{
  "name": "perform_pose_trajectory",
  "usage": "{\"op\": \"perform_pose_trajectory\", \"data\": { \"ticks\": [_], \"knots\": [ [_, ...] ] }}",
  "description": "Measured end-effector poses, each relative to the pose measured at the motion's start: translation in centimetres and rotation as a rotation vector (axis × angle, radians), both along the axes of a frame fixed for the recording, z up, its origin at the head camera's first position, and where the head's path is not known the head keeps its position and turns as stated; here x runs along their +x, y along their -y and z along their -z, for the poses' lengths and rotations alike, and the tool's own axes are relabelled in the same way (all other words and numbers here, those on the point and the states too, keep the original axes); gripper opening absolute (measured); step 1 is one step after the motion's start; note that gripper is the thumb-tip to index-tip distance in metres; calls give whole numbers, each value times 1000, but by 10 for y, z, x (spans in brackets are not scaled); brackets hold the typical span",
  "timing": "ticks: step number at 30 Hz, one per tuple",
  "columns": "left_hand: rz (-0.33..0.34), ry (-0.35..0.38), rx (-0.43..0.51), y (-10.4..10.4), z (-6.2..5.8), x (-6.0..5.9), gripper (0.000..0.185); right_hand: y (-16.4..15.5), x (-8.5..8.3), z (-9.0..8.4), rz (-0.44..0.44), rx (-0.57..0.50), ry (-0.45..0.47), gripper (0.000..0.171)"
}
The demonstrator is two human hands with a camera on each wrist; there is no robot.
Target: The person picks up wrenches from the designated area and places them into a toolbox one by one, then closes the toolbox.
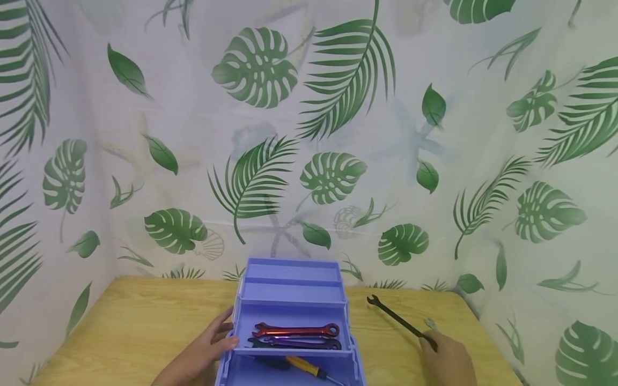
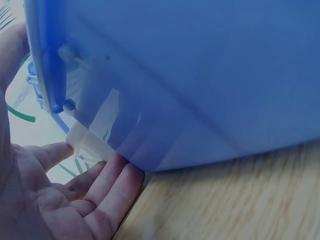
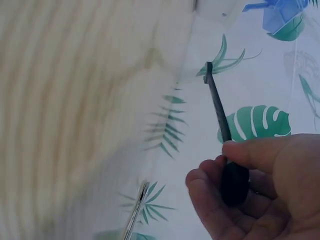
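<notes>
Your right hand (image 1: 446,356) pinches the black wrench (image 1: 397,318) by one end, low at the frame's right, lifted over the table (image 1: 135,321). Your left hand (image 1: 205,348), fingers straight, steadies the blue toolbox (image 1: 289,292) at bottom centre. That end-grip looks loose; the wrench could swing and drop.

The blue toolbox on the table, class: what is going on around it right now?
A person sits at a wooden table with an open blue toolbox in front of them. The left hand rests with straight fingers against the box's left side. The right hand grips a black wrench by one end, out to the right of the box. In the upper tray lie a red wrench and a dark one; a yellow-handled screwdriver lies lower down.
</notes>
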State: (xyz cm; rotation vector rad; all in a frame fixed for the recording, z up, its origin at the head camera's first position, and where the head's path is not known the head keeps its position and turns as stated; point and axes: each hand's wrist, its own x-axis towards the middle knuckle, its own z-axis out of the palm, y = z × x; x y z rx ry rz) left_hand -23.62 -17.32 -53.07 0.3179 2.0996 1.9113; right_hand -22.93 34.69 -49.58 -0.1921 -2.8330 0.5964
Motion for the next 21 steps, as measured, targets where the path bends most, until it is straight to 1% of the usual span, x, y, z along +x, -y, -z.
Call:
{"op": "perform_pose_trajectory", "data": {
  "ticks": [3,9,12,13,17,21],
  "knots": [
    [-1,8,-11,0,0,1,87,9,3,-5,-12,-20,-82,18],
    [-10,14,-23,1,0,2,87,26,5,-6,-30,-54,-354,13],
    [-23,23,-22,0,-1,3,87,35,7,-8,-49,-69,-460,11],
    [-29,29,-23,0,-1,3,87,38,7,-9,-68,-64,-495,12],
    [-34,50,-21,-1,-2,3,88,46,8,-7,-144,-16,-594,17],
    [-30,44,-13,-2,-2,2,88,53,10,-8,-193,-10,-631,20]
  ]
}}
